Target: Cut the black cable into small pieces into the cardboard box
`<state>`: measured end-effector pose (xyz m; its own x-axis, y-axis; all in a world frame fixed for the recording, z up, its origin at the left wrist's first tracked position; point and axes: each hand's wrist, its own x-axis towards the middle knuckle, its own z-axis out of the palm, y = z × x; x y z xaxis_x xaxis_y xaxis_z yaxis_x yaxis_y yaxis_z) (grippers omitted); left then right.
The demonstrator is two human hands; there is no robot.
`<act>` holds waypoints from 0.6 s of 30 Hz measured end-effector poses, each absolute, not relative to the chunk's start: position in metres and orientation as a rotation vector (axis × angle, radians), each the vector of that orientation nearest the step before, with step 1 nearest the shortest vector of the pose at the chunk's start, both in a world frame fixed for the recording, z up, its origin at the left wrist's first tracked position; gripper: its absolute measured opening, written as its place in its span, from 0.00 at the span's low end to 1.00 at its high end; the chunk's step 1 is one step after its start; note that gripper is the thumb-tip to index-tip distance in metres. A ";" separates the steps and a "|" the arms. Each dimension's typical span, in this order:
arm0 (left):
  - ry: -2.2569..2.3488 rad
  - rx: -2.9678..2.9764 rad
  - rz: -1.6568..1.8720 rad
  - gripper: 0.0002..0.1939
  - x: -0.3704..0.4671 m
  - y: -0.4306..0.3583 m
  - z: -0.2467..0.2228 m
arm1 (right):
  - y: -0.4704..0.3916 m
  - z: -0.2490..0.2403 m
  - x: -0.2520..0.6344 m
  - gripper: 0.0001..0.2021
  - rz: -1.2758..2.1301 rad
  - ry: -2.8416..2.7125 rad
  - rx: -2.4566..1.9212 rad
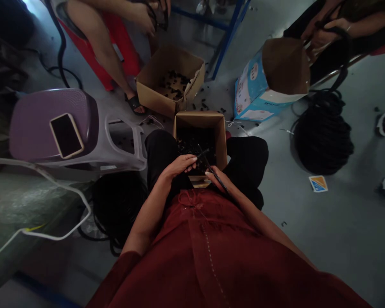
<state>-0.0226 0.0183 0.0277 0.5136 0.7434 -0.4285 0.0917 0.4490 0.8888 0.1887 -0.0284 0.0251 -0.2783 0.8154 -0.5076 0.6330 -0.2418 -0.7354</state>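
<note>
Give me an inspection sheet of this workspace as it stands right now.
Surface: grey floor; open cardboard box between the knees.
Things: dark bits inside the box; small black piece and thin dark item above it, details too small to tell.
Clutter: black scraps on the floor beyond the box; phone on the purple stool.
Hands: left hand grips the small black piece; right hand grips the thin dark item.
Cables: white cable at left; black coils on the floor at right.
Surroundings: two other people ahead, beside a second cardboard box and a blue box.
</note>
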 end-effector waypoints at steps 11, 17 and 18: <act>1.023 1.144 0.442 0.17 -0.023 0.019 0.021 | -0.027 0.023 0.188 0.19 1.324 -2.039 -1.829; 1.037 1.148 0.440 0.16 -0.021 0.019 0.023 | -0.027 0.023 0.186 0.14 1.333 -2.025 -1.880; 1.045 1.148 0.433 0.15 -0.021 0.019 0.023 | -0.027 0.024 0.185 0.14 1.342 -2.017 -1.885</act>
